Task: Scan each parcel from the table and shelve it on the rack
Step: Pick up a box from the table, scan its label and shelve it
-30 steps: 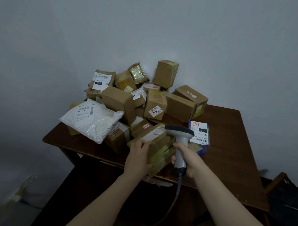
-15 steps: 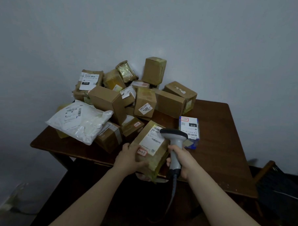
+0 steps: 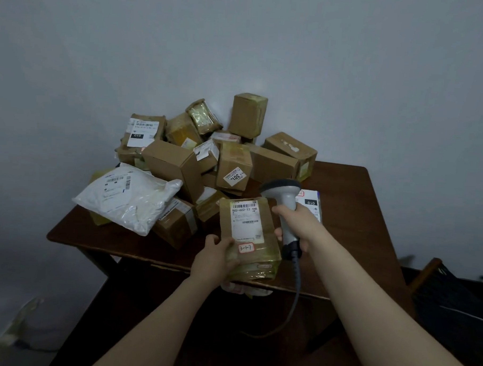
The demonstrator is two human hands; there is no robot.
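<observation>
Left hand [image 3: 214, 260] grips the parcel [image 3: 265, 255] at its lower left corner, thumb on the top face and fingers curled underneath, propping it at a tilt over the near edge of the table [image 3: 366, 216] so its label [image 3: 245, 221] faces up. Right hand [image 3: 298, 226] is wrapped round the handle of the scanner [image 3: 282, 195], whose head sits just beside the parcel's upper right corner; whether it points at the barcode I cannot tell

This parcel is a flat cardboard box bound in glossy yellowish tape, with a red-bordered sticker [image 3: 245, 248] below the label. It looks stiff and light enough for one hand, but the tape is probably slick, so a corner pinch may slide. A safer hold would be a palm under the base with the thumb on bare cardboard, well off the barcode

Behind it lies the pile [image 3: 180, 166] of unshelved boxes and a soft white bag [image 3: 128, 202], which would sag if lifted by one end. No rack is in view
</observation>
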